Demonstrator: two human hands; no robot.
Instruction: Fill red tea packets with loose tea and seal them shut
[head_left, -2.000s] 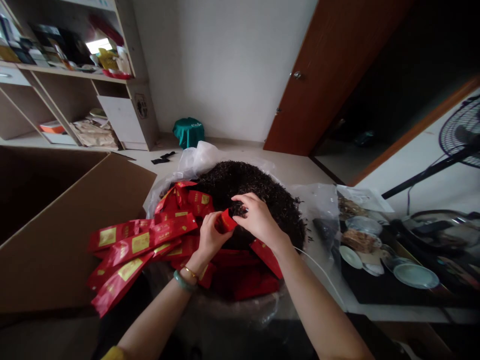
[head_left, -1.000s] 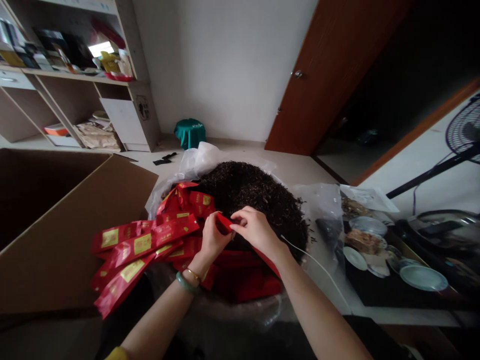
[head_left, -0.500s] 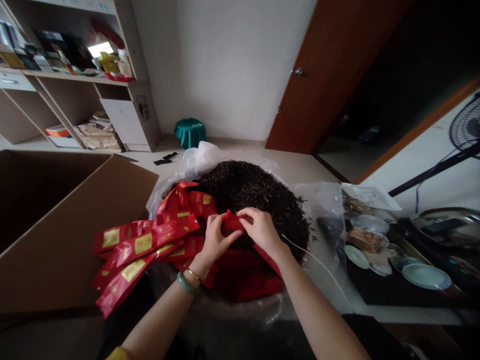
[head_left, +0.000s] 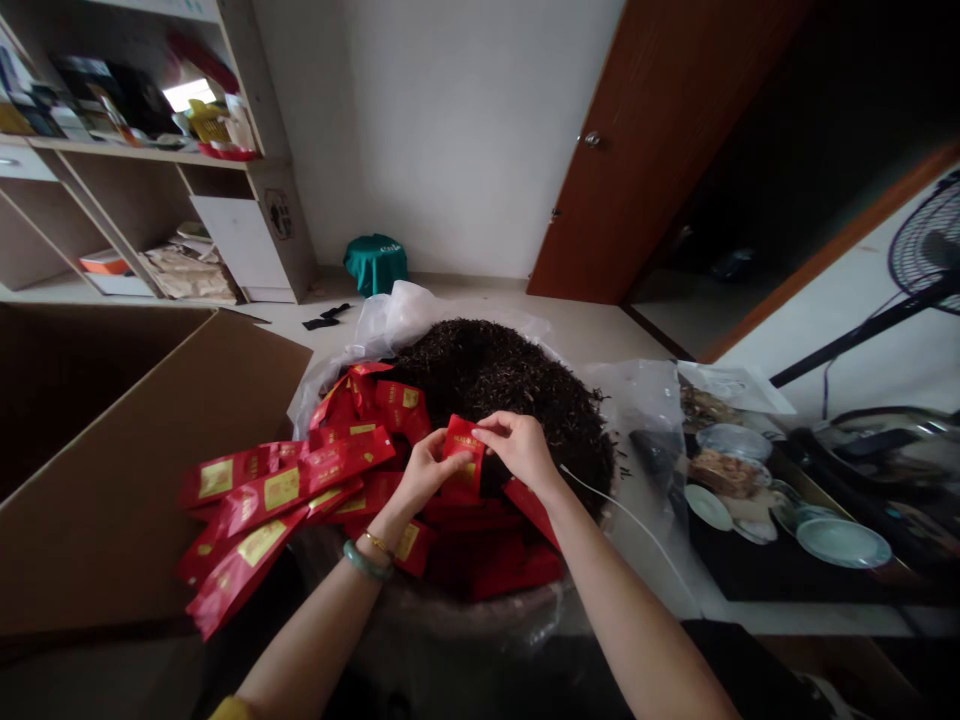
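Beyond and far left of the mound of dark, loose, twisted leaves (head_left: pixel 525 365), a pale cabinet (head_left: pixel 244 245) bears a dark printed emblem (head_left: pixel 279 213), its detail too small to read; nearer, still left of the mound, stands an open brown cardboard box (head_left: pixel 187 450); between box and mound, glossy red flat packets (head_left: pixel 281 490) fan out, with yellow label panels and gold characters too blurred to read; behind the mound's left side, a round teal cloth cover (head_left: pixel 376 266) carries white lettering, not clearly legible; over the mound's near side, the left hand (head_left: pixel 426 472), above a green bangle (head_left: pixel 367 562), pinches a single red packet (head_left: pixel 465 487) between thumb and fingers; gold characters cross its upper face, illegible here; the right hand (head_left: pixel 523 450), fingers bunched together, grips its upper right edge; right of the mound, a pale green round dish (head_left: pixel 844 543) rests on a black surface (head_left: pixel 724 578).
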